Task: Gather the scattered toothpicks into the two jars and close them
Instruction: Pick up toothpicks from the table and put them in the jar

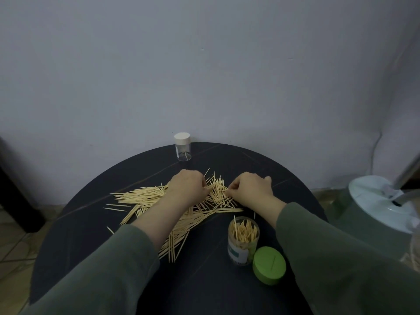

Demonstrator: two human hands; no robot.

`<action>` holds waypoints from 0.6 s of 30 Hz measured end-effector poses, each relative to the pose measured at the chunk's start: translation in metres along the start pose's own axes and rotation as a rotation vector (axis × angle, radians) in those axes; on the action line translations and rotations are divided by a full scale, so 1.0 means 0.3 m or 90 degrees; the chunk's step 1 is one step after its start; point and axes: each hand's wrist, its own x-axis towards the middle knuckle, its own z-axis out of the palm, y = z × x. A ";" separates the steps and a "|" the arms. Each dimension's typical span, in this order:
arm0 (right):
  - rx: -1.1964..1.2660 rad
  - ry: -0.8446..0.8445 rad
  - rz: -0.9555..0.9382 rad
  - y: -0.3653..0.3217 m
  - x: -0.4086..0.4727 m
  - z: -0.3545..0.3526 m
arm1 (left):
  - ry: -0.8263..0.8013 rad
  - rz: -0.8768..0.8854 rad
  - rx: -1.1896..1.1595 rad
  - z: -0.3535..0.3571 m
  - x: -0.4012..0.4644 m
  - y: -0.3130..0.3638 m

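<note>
Round and dark, the desk [91,246] carries a wide heap of toothpicks [145,196] running from nine o'clock toward its centre, long axes mostly left to right. My left hand [186,185] curls down into the heap, fingers hidden, so I cannot tell its grip; my right hand [250,187] pinches sticks at the pile's right end. I judge the open jar [243,239] at five o'clock lies nearer my right hand; its green lid [269,266] lies beside it, and the capped jar [183,146] stands at twelve.
</note>
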 end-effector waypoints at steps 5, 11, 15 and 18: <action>-0.049 0.015 -0.003 -0.012 0.014 0.013 | 0.034 0.023 0.067 0.019 -0.005 0.013; -0.081 0.020 -0.028 -0.007 0.021 0.023 | 0.065 0.009 0.101 0.024 -0.001 0.024; -0.100 -0.002 -0.033 0.000 0.016 0.006 | 0.068 -0.016 0.072 0.023 0.009 0.013; -0.112 0.001 -0.055 0.013 0.004 -0.012 | 0.054 -0.033 0.042 0.014 0.009 0.016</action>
